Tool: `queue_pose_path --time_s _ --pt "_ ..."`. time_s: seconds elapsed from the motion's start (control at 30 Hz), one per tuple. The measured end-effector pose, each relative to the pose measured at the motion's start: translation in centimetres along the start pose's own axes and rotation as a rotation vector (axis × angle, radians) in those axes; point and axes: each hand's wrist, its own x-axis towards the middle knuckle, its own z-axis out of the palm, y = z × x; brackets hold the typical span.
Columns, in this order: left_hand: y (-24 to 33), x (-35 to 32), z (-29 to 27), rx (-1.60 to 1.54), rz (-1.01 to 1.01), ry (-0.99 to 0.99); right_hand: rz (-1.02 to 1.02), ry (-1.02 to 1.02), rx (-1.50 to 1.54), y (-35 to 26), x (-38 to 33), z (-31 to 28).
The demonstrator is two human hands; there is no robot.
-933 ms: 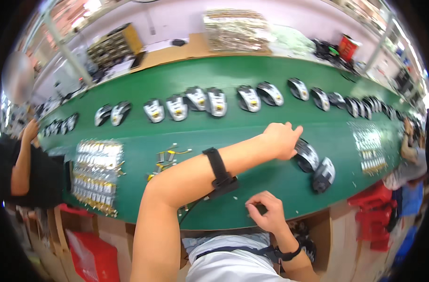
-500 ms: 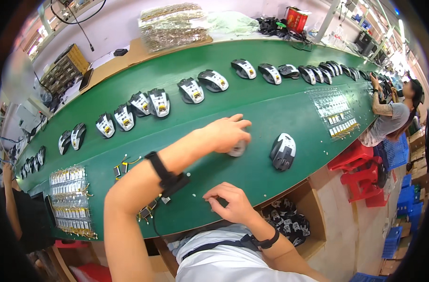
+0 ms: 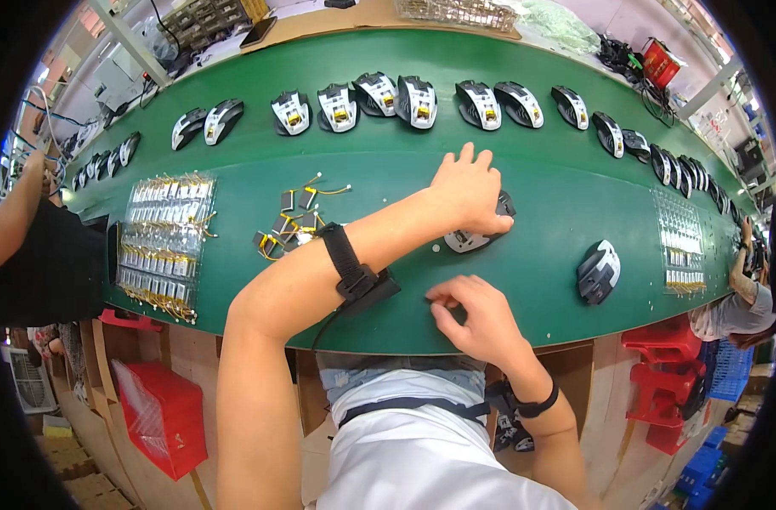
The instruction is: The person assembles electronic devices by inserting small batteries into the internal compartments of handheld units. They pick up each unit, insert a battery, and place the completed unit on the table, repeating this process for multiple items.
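My left hand (image 3: 469,195) reaches over a black-and-white computer mouse (image 3: 470,242) on the green bench, its thumb against the mouse's side. The palm and fingers hide much of this mouse; its white end and dark end show on either side. Nearer to me, my right hand (image 3: 483,313) hovers over the bench with thumb and fingers curled toward each other. Whatever its fingertips may hold is hidden. To the right lies another mouse (image 3: 599,272) by itself. Small batteries with wire leads (image 3: 291,223) lie loose left of my left forearm.
Along the far side of the bench (image 3: 320,64) runs a row of mice (image 3: 416,102), several with yellow parts showing. Clear trays of batteries stand at left (image 3: 163,246) and right (image 3: 681,242). People work at both ends. Red stools (image 3: 660,374) stand to the right.
The view has swung left and downward. My left hand stays over a mouse, which was blurred before and now shows at both ends. The right hand keeps its curled shape.
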Motion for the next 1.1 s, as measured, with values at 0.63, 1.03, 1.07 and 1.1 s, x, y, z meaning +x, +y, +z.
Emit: queue_pose_path --time_s 0.63,1.03,1.07,1.1 --pt "-7.9 -16.6 -5.8 -1.903 -0.139 0.535 -0.12 0.084 -0.273 -1.5 0.7 3.3" --pt "-4.3 -24.8 2.8 -2.442 0.078 0.742 -0.158 -0.061 -0.211 -2.1 5.1 6.0" --pt "-4.1 -24.8 3.0 -2.394 -0.004 0.728 -0.133 -0.054 -0.113 -1.8 4.7 5.4" --pt "-3.7 -24.7 3.1 -2.345 -0.084 0.711 -0.106 -0.045 -0.014 -1.6 4.5 4.9"
